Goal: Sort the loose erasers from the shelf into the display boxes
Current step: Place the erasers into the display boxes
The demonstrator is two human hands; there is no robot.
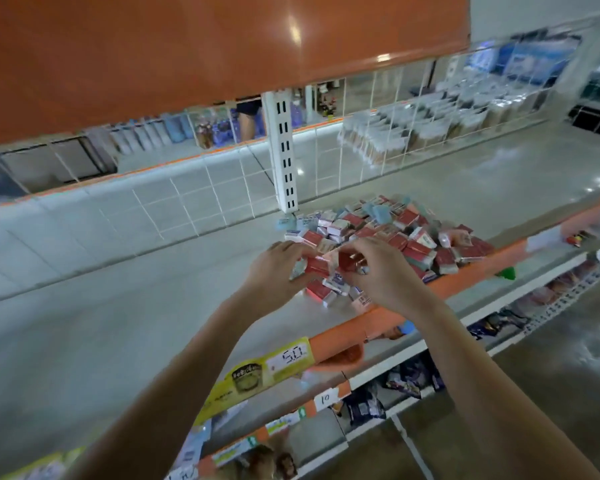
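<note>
Over the grey shelf (125, 306), the left hand (274, 268) and right hand (378, 271) each pinch red erasers (317, 265) with curled fingers beside the loose pile (395, 233)

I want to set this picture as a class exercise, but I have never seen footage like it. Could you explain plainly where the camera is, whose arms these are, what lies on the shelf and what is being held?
There is no machine here. The one picture comes from a wide-angle camera worn on a person's head, looking forward and down, so the two bare arms reaching in from below are the wearer's own. They stand at a shop shelf with an orange front edge. On it lies a loose heap of erasers, small wrapped blocks, mostly red, white and pale blue. The left hand grips a small bundle of erasers, and the right hand pinches a red eraser beside it. No display box can be made out. On the shelf edge sits a price label.
</note>
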